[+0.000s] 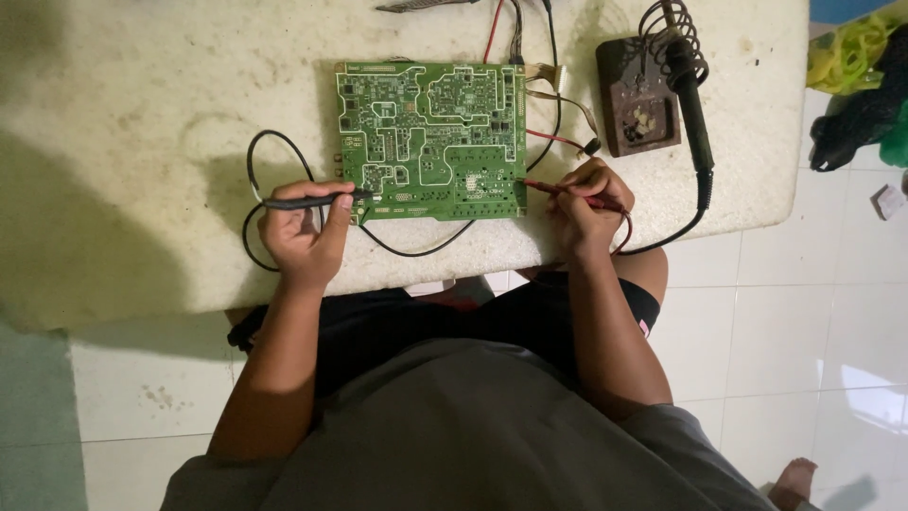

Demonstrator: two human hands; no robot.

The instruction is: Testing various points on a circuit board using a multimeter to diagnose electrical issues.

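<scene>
A green circuit board (pixel 430 140) lies flat on a worn white table (pixel 151 114). My left hand (pixel 303 232) grips a black test probe (pixel 317 200) whose tip touches the board's lower left edge. On the other side, my right hand (pixel 586 208) holds a red test probe (pixel 558 189) with its tip at the board's lower right edge. A black lead (pixel 253 175) loops from the left probe across the table, and another black wire runs under the board's near edge.
A soldering iron (pixel 689 90) rests in a coiled stand on a dark brown base (pixel 636 95) at the back right, its cord trailing toward my right hand. Red and black wires leave the board's far edge. Bags (pixel 856 85) lie on the tiled floor at the right.
</scene>
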